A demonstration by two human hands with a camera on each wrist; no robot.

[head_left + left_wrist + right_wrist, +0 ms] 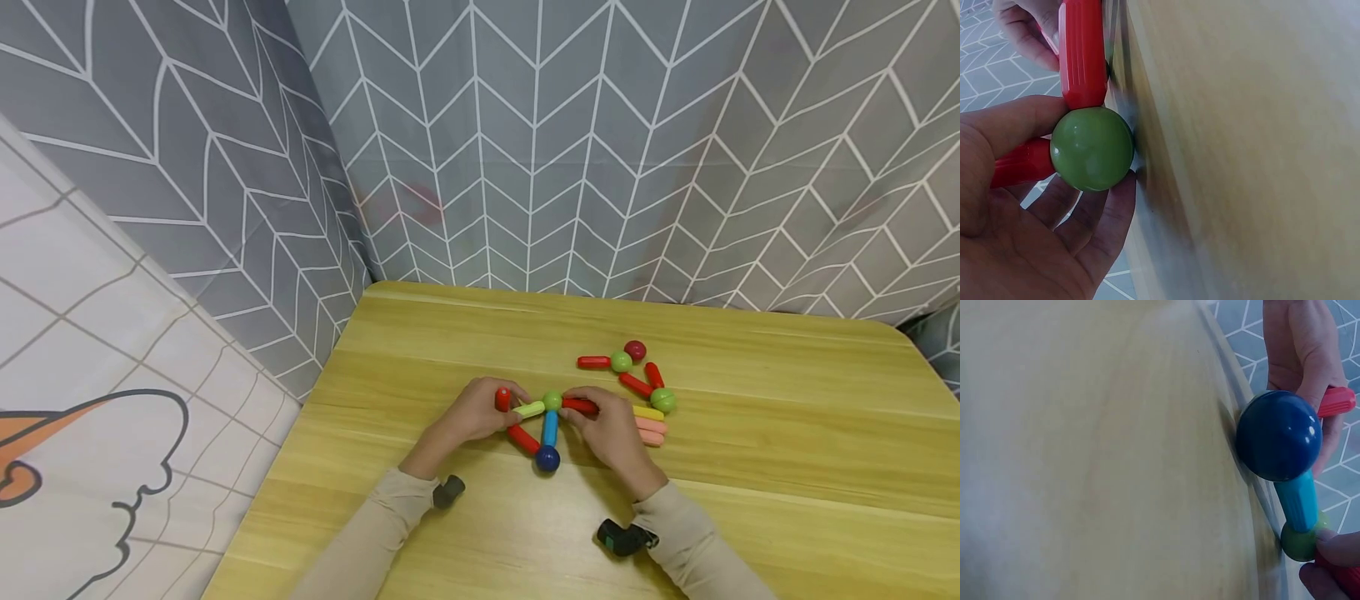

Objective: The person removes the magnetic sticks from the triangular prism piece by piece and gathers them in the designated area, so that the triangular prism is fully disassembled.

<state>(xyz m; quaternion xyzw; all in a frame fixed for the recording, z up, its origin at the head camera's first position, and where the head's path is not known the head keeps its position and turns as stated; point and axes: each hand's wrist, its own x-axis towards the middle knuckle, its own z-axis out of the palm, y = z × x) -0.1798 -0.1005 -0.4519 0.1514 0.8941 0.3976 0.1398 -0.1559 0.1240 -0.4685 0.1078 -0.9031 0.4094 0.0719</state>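
My left hand (474, 410) holds a green ball (1092, 150) between thumb and fingers, at the left corner of a magnetic-stick frame. One red stick (503, 398) points upward from that corner; another red stick (523, 439) leads to a dark blue ball (547, 458). A light blue stick (550, 428) links this to a second green ball (552, 401), where a yellow-green stick (529, 409) also meets. My right hand (611, 429) pinches a red stick (580, 406) against the second green ball. The left-hand ball is hidden by fingers in the head view.
Right of the hands lie a yellow stick (648, 412), pink sticks (651, 425), and a green ball (663, 400) with red sticks (636, 384). Farther back are a red stick (593, 362), a green ball (621, 361) and a dark red ball (635, 350). A patterned curtain (525, 150) borders the wooden table (787, 417).
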